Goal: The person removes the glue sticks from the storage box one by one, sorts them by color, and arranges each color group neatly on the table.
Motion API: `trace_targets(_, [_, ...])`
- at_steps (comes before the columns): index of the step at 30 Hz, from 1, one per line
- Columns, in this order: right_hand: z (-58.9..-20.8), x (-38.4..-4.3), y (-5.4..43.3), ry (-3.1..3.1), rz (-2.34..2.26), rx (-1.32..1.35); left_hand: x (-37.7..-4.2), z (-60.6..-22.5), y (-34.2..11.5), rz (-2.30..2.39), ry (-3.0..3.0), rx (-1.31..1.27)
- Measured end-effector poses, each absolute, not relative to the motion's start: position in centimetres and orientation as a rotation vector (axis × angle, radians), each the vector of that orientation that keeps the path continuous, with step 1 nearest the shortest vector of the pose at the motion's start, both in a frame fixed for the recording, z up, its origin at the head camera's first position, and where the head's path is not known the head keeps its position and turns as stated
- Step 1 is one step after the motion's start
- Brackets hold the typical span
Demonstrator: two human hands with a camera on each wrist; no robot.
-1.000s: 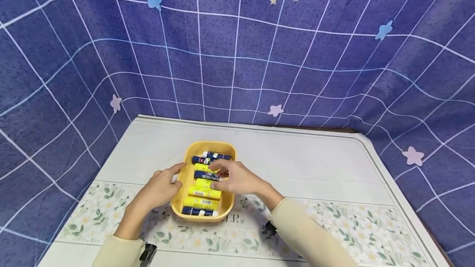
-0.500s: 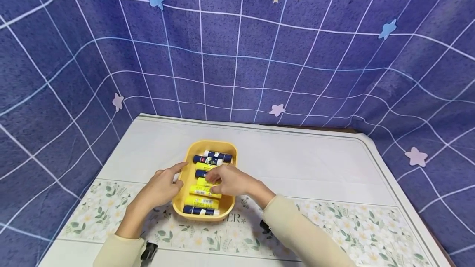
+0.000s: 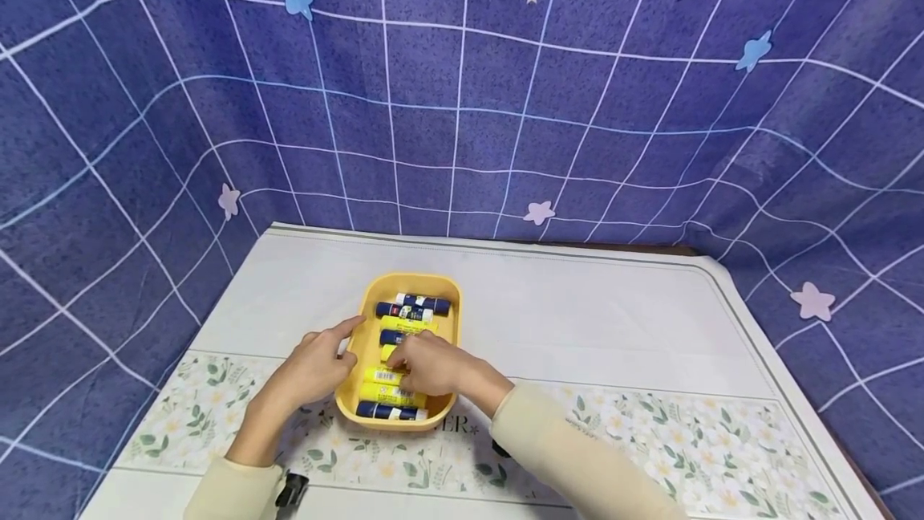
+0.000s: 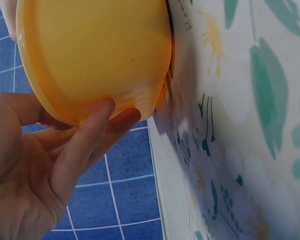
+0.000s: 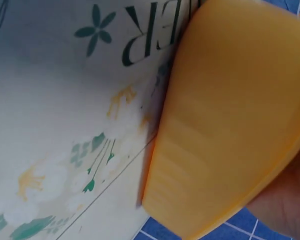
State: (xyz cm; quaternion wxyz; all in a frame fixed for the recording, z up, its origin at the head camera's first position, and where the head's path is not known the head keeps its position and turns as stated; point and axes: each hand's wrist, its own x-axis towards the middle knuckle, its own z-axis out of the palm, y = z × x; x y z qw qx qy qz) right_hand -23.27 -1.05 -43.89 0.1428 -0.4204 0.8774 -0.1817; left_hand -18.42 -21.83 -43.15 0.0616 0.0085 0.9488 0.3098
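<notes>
A yellow plastic tray (image 3: 364, 303) holds several glue sticks laid crosswise in a column, some navy with white caps, others yellow. At its left side my left hand (image 3: 314, 363) grips the rim; in the left wrist view, fingers (image 4: 90, 130) press the outer wall. My right hand (image 3: 436, 363) reaches over the right rim into the tray. Its curled index finger and thumb lie across a yellow glue stick (image 3: 385, 376) in the lower middle, covering its right end. Another yellow stick (image 3: 387, 352) shows just above the fingertips. In the right wrist view, the tray wall (image 5: 230, 115) hides the fingertips.
The tray stands on a white table (image 3: 577, 303) with a floral printed band (image 3: 678, 440). Behind it and at the sides hangs a blue curtain (image 3: 433, 127) with a grid and stars. Near the front lies a navy glue stick (image 3: 386, 410) inside the tray.
My right hand has moved slightly left and toward me inside the tray, its fingers coming down onto the yellow glue sticks. The left hand has stayed at the rim.
</notes>
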Motion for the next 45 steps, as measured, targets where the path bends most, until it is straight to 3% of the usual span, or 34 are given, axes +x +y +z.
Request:
trace_targets(21, [-44.8, -22.1, -2.0, 2.624, -0.467, -1.098, -18.6, -43.5, -21.7, 0.892, 2.876, 0.029])
trace_targets(45, [-43.0, -23.7, 0.4, 2.47, -1.169, -1.016, -18.6, -43.4, -21.6, 0.849, 2.91, 0.043])
